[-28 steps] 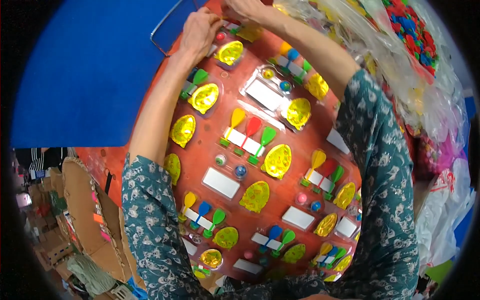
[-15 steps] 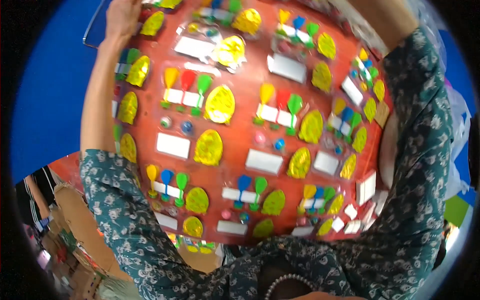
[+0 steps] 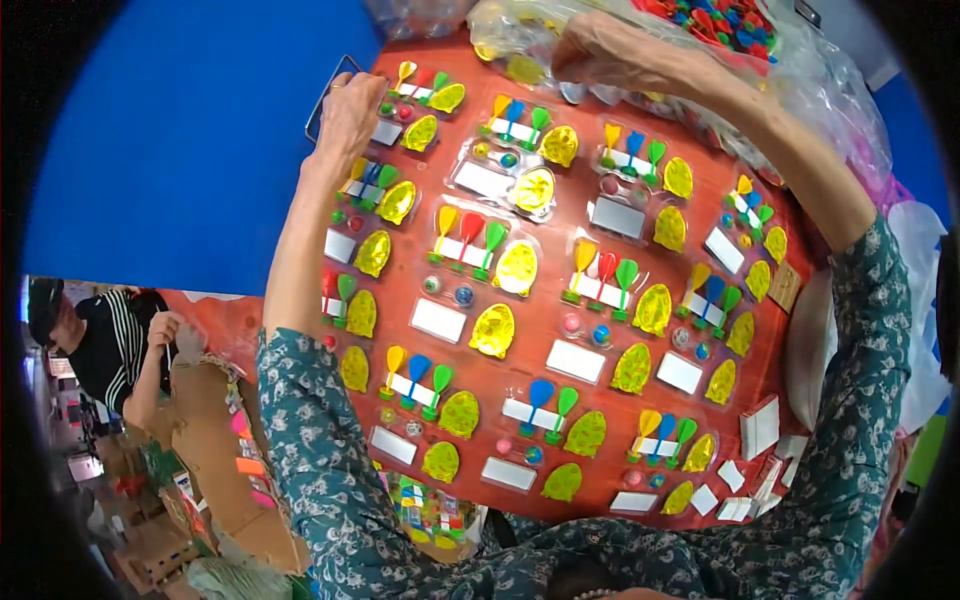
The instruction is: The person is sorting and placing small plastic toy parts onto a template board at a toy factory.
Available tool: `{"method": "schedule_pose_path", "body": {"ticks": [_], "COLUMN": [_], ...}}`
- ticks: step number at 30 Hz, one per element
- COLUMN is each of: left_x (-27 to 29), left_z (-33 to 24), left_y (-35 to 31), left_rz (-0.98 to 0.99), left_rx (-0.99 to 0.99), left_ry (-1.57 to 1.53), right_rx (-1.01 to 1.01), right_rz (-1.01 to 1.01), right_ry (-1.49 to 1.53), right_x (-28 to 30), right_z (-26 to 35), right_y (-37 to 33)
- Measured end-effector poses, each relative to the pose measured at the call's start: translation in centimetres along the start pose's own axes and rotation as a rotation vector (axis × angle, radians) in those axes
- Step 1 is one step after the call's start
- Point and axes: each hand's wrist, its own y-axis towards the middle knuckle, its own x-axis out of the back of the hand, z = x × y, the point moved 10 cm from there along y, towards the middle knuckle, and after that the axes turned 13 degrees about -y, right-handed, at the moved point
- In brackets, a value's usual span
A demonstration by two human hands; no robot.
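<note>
Left hand [image 3: 348,112] sits by a dart pack [image 3: 416,92] at the worktop's [image 3: 390,305] far-left corner, right hand [image 3: 600,52] above its far edge; fingers' state I can't tell.

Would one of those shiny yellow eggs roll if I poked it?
An egg would probably wobble more than roll, since it's oval. It seems to sit in a clear tray, which might stop it. Its glossy surface could feel slippery.

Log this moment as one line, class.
left hand: at far-left blister tray | right hand: by clear plastic bag | contact: unclear | red table: dart-shaped toys
</note>
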Motion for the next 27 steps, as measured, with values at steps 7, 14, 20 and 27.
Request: {"method": "schedule_pose_path", "body": {"ticks": [7, 14, 20, 27], "left_x": [-1.0, -1.3, -3.5, -5.0], "left_z": [1.6, -2.6, -3.1, -5.2], "left_y": [0.6, -0.2, -2.4, 1.2], "left_rz": [0.007, 0.004, 0.106, 0.027], "left_rx": [0.125, 0.083, 0.076, 0.100], "left_ry": [-0.021, -0.076, 0.041, -0.093], "right_rx": [0.072, 0.324, 0.284, 0.561], "right_rz": [-0.236, -0.773, -0.653, -1.141], "right_ry": [0.037, 0.077, -0.121, -0.694], "right_x": [-3.0, -7.5, -14.2, -14.5], "right_z": [-3.6, 0.5, 2.5, -1.5], "right_y": [1.6, 13.0, 22.2, 15.8]}}
